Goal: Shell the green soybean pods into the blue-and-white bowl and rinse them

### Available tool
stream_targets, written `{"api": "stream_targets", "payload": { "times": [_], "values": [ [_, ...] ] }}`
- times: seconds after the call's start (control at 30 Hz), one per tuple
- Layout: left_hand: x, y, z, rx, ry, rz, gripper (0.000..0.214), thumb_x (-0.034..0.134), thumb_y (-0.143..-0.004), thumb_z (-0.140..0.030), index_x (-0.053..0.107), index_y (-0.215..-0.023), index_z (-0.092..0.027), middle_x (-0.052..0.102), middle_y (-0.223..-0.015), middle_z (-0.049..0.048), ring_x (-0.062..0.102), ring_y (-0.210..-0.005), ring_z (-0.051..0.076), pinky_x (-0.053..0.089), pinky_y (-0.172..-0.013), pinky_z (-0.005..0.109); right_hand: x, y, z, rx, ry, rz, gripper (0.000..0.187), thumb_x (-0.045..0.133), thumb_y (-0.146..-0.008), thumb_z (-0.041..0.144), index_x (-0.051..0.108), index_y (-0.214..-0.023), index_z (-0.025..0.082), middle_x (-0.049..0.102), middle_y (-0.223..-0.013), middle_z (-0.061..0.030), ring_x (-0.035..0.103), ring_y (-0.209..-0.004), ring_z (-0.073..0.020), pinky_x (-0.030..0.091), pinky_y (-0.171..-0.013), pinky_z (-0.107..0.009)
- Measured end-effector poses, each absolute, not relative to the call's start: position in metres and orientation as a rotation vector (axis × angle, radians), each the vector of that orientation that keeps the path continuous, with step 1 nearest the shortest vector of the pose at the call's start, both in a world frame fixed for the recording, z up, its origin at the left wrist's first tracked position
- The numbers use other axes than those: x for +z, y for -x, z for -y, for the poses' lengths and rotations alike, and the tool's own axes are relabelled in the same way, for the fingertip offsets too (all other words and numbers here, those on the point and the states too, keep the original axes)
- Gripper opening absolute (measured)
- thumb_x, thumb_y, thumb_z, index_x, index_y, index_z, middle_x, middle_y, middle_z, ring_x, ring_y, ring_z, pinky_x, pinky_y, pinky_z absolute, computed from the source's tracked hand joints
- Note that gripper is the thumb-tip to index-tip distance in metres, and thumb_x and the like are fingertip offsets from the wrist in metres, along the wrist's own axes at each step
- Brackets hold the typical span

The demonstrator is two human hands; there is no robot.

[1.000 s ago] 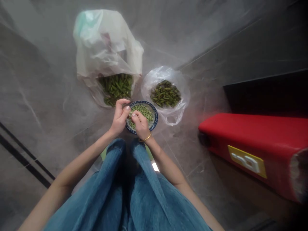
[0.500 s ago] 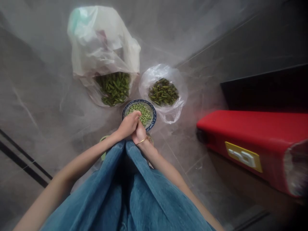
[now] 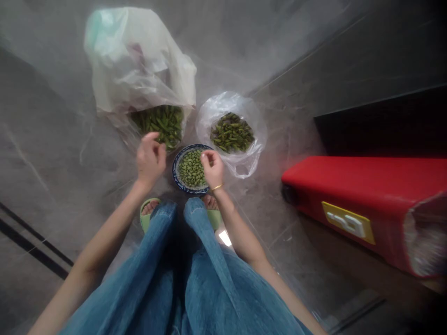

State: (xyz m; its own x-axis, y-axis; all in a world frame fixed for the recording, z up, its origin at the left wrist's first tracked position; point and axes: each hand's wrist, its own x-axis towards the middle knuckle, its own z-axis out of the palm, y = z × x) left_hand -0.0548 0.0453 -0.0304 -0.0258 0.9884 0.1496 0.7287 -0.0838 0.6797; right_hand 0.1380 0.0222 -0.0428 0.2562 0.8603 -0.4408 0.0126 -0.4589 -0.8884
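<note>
L hand (image 3: 151, 158) moved nr pod bag (image 3: 139, 65), R hand (image 3: 213, 168) part-blocks bowl (image 3: 175, 174); can't tell if fingers (image 3: 150, 136) grip

On the grey floor (image 3: 296, 116) stand a white bag (image 3: 136, 60), clear bag (image 3: 223, 101) and blue-rimmed bowl (image 3: 175, 171).

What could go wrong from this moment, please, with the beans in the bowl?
1. The right hand is over the right rim of the bowl; a knock might tip it and spill the beans.
2. The clear bag of pods sits close beside the bowl, so a stray pod could perhaps get among the beans.
3. The green slippers are near the bowl; a careless step forward might kick it.
</note>
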Motion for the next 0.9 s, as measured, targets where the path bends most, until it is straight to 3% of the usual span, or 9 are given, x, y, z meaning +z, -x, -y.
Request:
{"api": "stream_targets", "payload": {
  "times": [0.07, 0.2, 0.37, 0.5, 0.7, 0.9],
  "values": [
    [-0.035, 0.078, -0.057, 0.820, -1.986, -1.944, 0.040, 0.054, -0.090, -0.030, 0.043, -0.128, -0.021, 0.061, -0.102, 0.0072, 0.056, -0.100, 0.026, 0.044, -0.089, 0.046, -0.055, -0.168, -0.049, 1.018, 1.885, 1.147, 0.016, 0.055, -0.083, 0.033, 0.063, -0.090, 0.021, 0.063, -0.099, -0.0071, 0.054, -0.097, -0.0190, 0.042, -0.092, -0.033],
    [-0.042, 0.095, -0.061, 0.723, -2.057, -2.024, 0.052, 0.059, -0.086, -0.032, 0.040, -0.134, -0.021, 0.049, -0.129, 0.0137, 0.045, -0.120, 0.036, 0.039, -0.095, 0.057, -0.079, -0.204, -0.087, 0.890, 2.209, 1.626, 0.014, 0.058, -0.081, 0.023, 0.070, -0.085, 0.016, 0.063, -0.087, -0.0100, 0.055, -0.094, -0.0237, 0.040, -0.095, -0.040],
    [-0.039, 0.072, -0.050, 0.729, -2.040, -1.891, 0.043, 0.051, -0.089, -0.029, 0.045, -0.131, -0.018, 0.050, -0.128, 0.0129, 0.046, -0.122, 0.033, 0.037, -0.099, 0.052, -0.085, -0.200, -0.096, 0.791, 2.332, 1.853, 0.012, 0.064, -0.077, 0.024, 0.071, -0.083, 0.017, 0.062, -0.102, -0.0136, 0.052, -0.102, -0.0277, 0.044, -0.088, -0.042],
    [-0.029, 0.054, -0.049, 0.767, -2.103, -1.825, 0.040, 0.049, -0.090, -0.026, 0.047, -0.129, -0.018, 0.054, -0.124, 0.0129, 0.050, -0.117, 0.030, 0.041, -0.096, 0.049, -0.082, -0.198, -0.097, 0.789, 2.322, 1.879, 0.009, 0.065, -0.075, 0.021, 0.071, -0.080, 0.016, 0.062, -0.101, -0.0139, 0.053, -0.099, -0.0274, 0.043, -0.089, -0.044],
    [-0.014, 0.041, -0.051, 0.842, -2.117, -1.667, 0.039, 0.048, -0.089, -0.019, 0.047, -0.128, -0.018, 0.057, -0.120, 0.0120, 0.054, -0.110, 0.025, 0.046, -0.094, 0.045, -0.083, -0.212, -0.094, 0.918, 2.136, 1.404, 0.007, 0.061, -0.074, 0.020, 0.064, -0.078, 0.015, 0.065, -0.084, -0.0091, 0.058, -0.088, -0.0202, 0.046, -0.090, -0.037],
    [-0.008, 0.032, -0.050, 0.828, -2.068, -1.530, 0.037, 0.047, -0.088, -0.016, 0.047, -0.125, -0.017, 0.061, -0.109, 0.0099, 0.058, -0.102, 0.021, 0.049, -0.093, 0.040, -0.064, -0.216, -0.081, 1.263, 1.690, 0.479, 0.011, 0.054, -0.082, 0.030, 0.053, -0.089, 0.022, 0.065, -0.080, 0.0003, 0.061, -0.071, -0.0125, 0.050, -0.070, -0.028]
  ]
}}
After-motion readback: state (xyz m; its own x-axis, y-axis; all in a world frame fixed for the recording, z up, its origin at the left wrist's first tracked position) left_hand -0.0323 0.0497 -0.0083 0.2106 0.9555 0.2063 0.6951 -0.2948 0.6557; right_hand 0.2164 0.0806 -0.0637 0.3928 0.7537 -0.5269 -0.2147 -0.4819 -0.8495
